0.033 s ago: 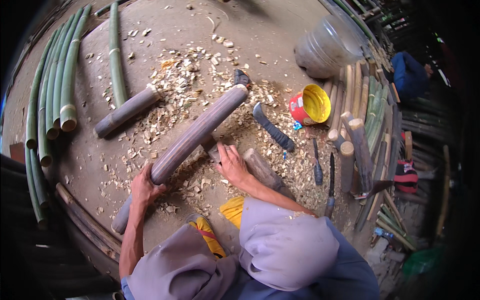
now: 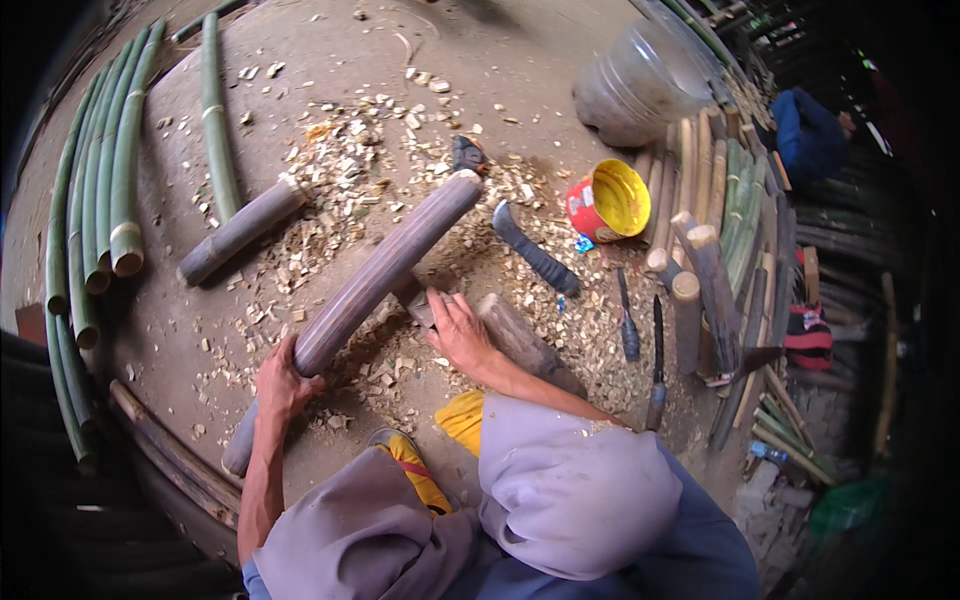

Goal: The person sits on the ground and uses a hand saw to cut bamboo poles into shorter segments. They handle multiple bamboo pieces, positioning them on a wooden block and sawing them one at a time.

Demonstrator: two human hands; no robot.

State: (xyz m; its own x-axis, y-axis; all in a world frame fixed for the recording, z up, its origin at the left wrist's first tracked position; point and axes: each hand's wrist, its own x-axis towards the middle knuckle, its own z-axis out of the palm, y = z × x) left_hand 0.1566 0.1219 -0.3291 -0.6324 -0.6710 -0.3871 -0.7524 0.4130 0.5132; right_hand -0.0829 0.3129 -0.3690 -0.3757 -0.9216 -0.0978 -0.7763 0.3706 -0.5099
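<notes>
The left hand [image 2: 284,380] is wrapped around the pole [image 2: 390,270], thumb on its right side. The pole slants away from that hand, forward and to the right, passing just beyond the right hand [image 2: 462,335]. A greyer length [image 2: 243,440] shows on the near left of the left hand; whether it belongs to the same pole I cannot tell. The right hand's fingers lie nearly straight and close together, tips touching a dark flat piece [image 2: 412,298] beside the pole; whether they grip it I cannot tell. A log [image 2: 530,345] lies just right of the right hand.

Chips [image 2: 340,165] spread thickly ahead of both hands, so a good deal of chopping looks done. The pole's far end is pale and looks cut; its length is dark with reddish streaks. How much is left cannot be judged. The curved knife [image 2: 535,250], ahead and right of the right hand, lies unheld.

Farther right of that hand, the red bucket [image 2: 608,202], yellow inside, carries a label too small to make out. I can read no writing elsewhere.
</notes>
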